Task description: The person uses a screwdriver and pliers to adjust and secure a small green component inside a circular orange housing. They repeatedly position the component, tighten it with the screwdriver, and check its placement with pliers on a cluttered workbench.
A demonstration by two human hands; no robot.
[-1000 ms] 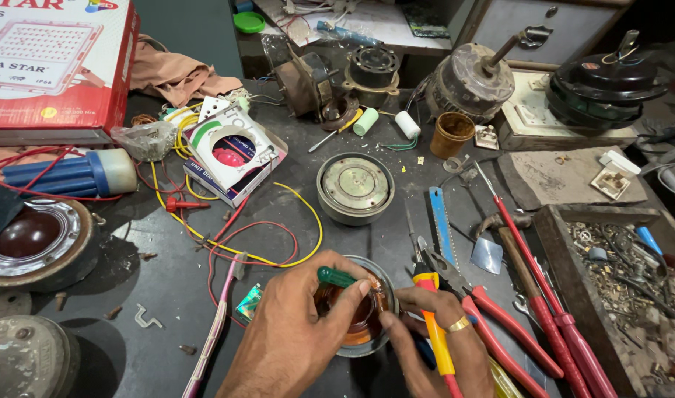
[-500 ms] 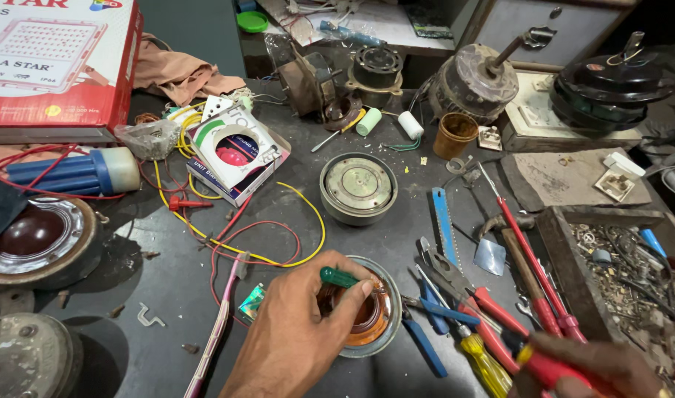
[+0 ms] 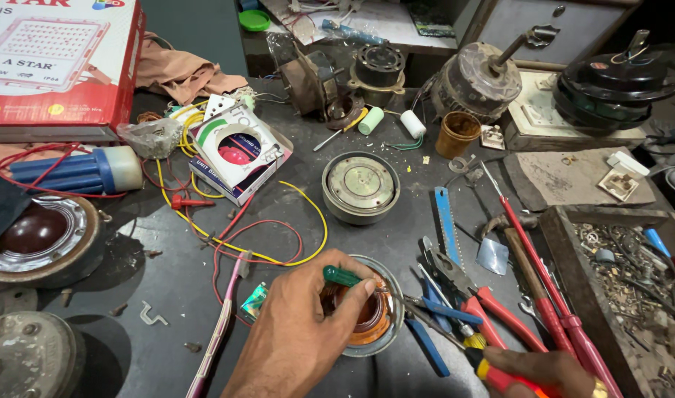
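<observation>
I see the dark worktop (image 3: pixel 396 243) spread wide under me, crowded with parts. The red and white carton (image 3: pixel 57 63) fills the far left corner, and a black fan motor (image 3: pixel 614 81) sits far right beside a grey motor housing (image 3: pixel 474 77). A wooden tray of screws and scrap (image 3: pixel 632 284) runs along the right edge. At the left edge lies a round metal cover with a dark red dome (image 3: pixel 39 236), and a blue cylinder (image 3: pixel 79 171) rests above it. A round grey motor cap (image 3: pixel 361 186) stands mid-worktop, with yellow and red wires (image 3: pixel 278 243) looping to its left. Nearest me, my left hand (image 3: pixel 301 332) rests on the copper-wound stator in its metal shell (image 3: pixel 371 317), its fingers curled around a green-handled screwdriver (image 3: pixel 343 276) whose tip is on the winding. My right hand (image 3: pixel 547 368), at the bottom edge, grips a red and yellow handled screwdriver (image 3: pixel 492 372), fingers closed on it. Red-handled pliers (image 3: pixel 492 306) and blue-handled cutters (image 3: pixel 433 324) lie between the two hands.
</observation>
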